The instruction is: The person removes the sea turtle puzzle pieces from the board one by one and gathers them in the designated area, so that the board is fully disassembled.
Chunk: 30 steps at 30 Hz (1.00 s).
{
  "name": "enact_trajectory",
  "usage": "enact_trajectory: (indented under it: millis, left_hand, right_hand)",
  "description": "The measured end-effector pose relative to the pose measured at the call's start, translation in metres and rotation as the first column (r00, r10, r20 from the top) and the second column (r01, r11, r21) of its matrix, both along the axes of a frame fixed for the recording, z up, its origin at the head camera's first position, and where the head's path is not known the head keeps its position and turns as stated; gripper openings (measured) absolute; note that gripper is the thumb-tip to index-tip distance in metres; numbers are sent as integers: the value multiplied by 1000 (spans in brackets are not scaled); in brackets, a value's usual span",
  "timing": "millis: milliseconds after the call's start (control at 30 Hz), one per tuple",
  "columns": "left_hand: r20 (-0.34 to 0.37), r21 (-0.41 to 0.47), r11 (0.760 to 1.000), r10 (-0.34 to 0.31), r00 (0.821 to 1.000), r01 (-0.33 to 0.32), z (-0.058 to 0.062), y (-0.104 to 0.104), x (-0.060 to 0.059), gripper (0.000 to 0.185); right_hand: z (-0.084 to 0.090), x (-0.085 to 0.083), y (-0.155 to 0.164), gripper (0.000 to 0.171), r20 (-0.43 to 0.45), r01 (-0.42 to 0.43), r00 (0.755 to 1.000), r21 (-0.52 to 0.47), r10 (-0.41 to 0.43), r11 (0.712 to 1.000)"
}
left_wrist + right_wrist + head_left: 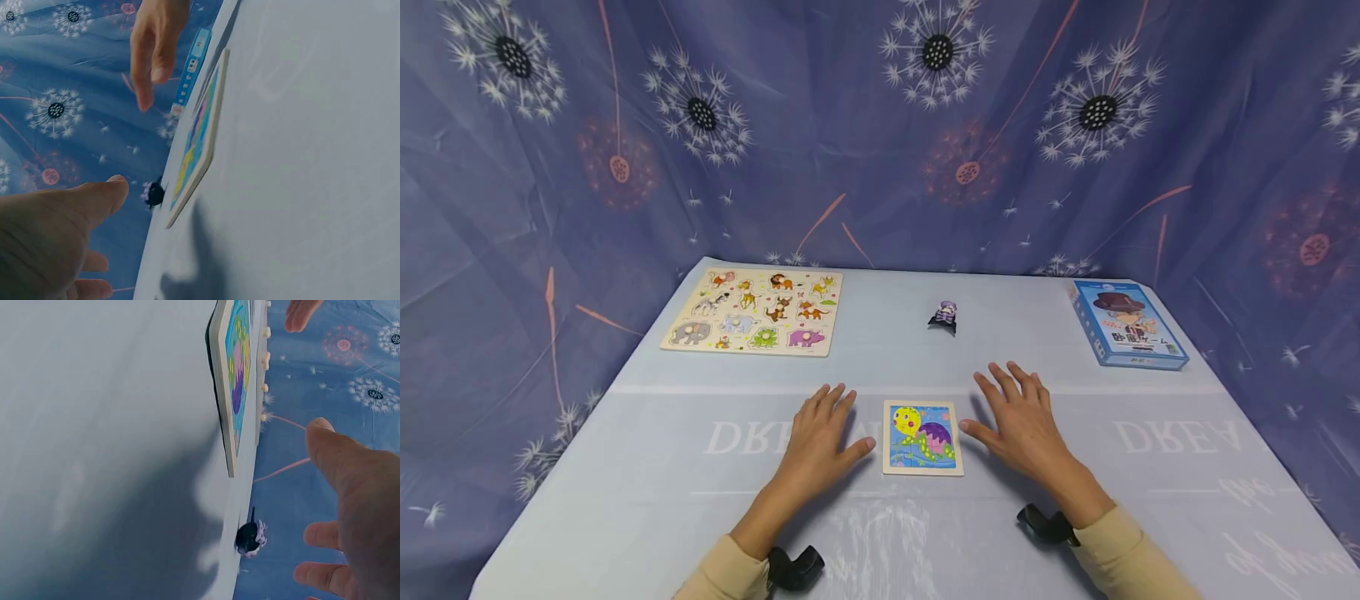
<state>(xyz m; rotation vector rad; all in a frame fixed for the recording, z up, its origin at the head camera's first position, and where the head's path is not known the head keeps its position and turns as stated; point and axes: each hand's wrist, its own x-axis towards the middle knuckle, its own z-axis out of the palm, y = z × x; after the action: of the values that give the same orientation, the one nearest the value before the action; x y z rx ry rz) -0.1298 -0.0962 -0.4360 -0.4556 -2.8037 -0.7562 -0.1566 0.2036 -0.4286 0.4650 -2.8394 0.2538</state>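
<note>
2 hands lie on the desk [647, 467], fingers straight and spread, holding nothing. The left hand [822, 437] and right hand [1019, 421] flank 1 small square puzzle [922, 437], each just beside it without touching. This puzzle is a flat wooden board with a pale rim and a glossy balloon-and-turtle picture, near the middle of the desk's front edge. 1 larger rectangular animal puzzle board [752, 311], with knobbed pieces, sits at the back left corner. 1 blue cardboard box [1126, 323] lies at the back right corner. 1 small dark figurine [943, 317] stands near the back edge. The desk's cover is smooth, pale and faintly lettered.
</note>
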Motion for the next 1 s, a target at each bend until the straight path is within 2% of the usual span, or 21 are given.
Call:
enact_trajectory:
  millis: [267, 567, 800, 1000]
  left_hand:
    - [18, 84, 996, -13, 1000, 11, -6, 7, 2, 64]
    - [69, 160, 987, -27, 997, 16, -11, 12, 0, 61]
    - [40, 199, 980, -22, 999, 14, -17, 16, -2, 56]
    - [24, 259, 966, -33, 999, 26, -19, 19, 2, 44]
  right_hand:
    - [0, -3, -10, 72, -13, -75, 997, -44, 74, 996]
    - [-2, -9, -22, 66, 35, -162, 986, -59, 164, 985]
    - [-3, -13, -33, 63, 96, -224, 968, -89, 233, 970]
    - [-5, -20, -38, 61, 124, -269, 951, -121, 284, 955]
